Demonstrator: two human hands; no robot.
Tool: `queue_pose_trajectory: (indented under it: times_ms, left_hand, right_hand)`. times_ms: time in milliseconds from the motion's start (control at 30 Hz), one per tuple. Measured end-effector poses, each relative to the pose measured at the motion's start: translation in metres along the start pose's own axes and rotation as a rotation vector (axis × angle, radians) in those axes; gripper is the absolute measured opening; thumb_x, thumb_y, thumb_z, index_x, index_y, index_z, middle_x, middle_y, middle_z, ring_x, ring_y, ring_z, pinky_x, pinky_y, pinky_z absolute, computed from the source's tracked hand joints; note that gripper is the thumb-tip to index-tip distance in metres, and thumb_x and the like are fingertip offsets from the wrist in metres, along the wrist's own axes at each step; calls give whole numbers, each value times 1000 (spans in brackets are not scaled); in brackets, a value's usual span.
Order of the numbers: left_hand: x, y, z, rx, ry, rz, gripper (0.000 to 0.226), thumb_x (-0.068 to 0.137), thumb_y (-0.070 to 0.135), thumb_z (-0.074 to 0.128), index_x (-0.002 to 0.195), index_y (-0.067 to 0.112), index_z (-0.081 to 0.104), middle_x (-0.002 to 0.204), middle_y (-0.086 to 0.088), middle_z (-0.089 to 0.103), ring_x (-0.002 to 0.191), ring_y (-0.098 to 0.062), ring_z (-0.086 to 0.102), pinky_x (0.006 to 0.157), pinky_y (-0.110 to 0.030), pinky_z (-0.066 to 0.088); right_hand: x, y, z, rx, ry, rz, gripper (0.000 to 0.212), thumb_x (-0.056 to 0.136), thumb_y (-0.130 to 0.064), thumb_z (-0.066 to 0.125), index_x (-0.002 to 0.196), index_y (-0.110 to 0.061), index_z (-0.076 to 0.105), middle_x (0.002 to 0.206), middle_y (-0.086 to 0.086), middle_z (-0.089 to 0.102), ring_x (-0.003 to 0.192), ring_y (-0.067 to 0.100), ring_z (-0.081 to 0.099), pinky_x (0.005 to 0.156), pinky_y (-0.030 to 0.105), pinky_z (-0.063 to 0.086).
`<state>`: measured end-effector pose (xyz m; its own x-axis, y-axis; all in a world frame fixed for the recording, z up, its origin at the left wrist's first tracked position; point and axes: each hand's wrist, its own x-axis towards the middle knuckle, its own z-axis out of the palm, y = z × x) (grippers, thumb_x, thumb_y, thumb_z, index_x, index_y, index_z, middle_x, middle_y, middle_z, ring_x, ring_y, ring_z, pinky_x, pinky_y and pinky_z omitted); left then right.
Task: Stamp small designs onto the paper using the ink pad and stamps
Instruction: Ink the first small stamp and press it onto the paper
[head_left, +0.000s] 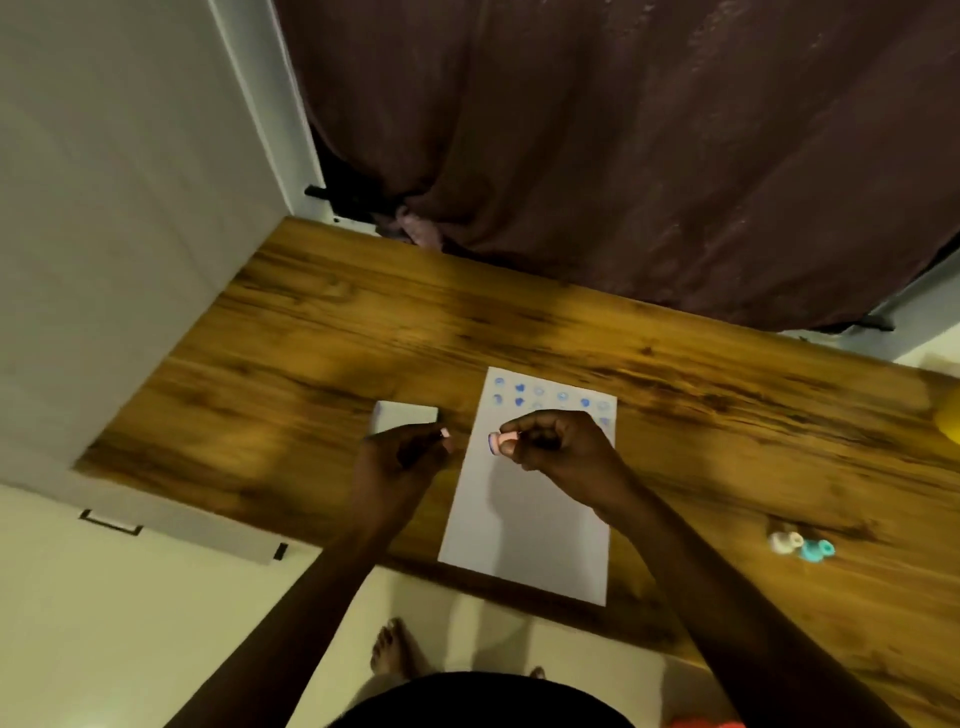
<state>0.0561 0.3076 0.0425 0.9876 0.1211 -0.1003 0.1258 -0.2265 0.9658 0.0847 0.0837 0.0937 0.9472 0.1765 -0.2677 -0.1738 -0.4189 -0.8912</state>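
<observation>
A white sheet of paper (524, 525) lies on the wooden table (322, 332), with several blue stamped marks along its top edge. My right hand (556, 449) hovers over the upper part of the paper, pinching a small pink stamp (500, 442) held sideways, its inked face pointing left. My left hand (402, 457) is just left of the paper with its fingers curled; a small pink thing (444, 432) shows at its fingertips. A white ink pad box (405, 415) sits right behind the left hand.
A white stamp (783, 542) and a teal stamp (816, 550) lie on the table at the right. A yellow object (949, 423) pokes in at the right edge. A dark curtain (623, 156) hangs behind the table, with a white wall to the left.
</observation>
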Motion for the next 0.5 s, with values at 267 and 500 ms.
queue_pose_trajectory:
  times_ms: [267,500]
  left_hand:
    - [7,-33,-94,-56,152,6,14,91,19,76,104,21,79,95,5,82,90,-9,78,73,-20,60]
    - [19,-54,-117,-73,138,-64,16,88,22,78,104,20,80,95,2,82,91,-17,78,82,-42,62]
  right_hand:
    - [33,-10,95,-516,-92,-224,28,94,-46,64,106,-21,69,107,0,75,99,16,71,78,12,48]
    - [51,-8,137,-928,-121,-303,28,102,-34,53,120,-14,62,120,9,69,110,24,68,91,32,57]
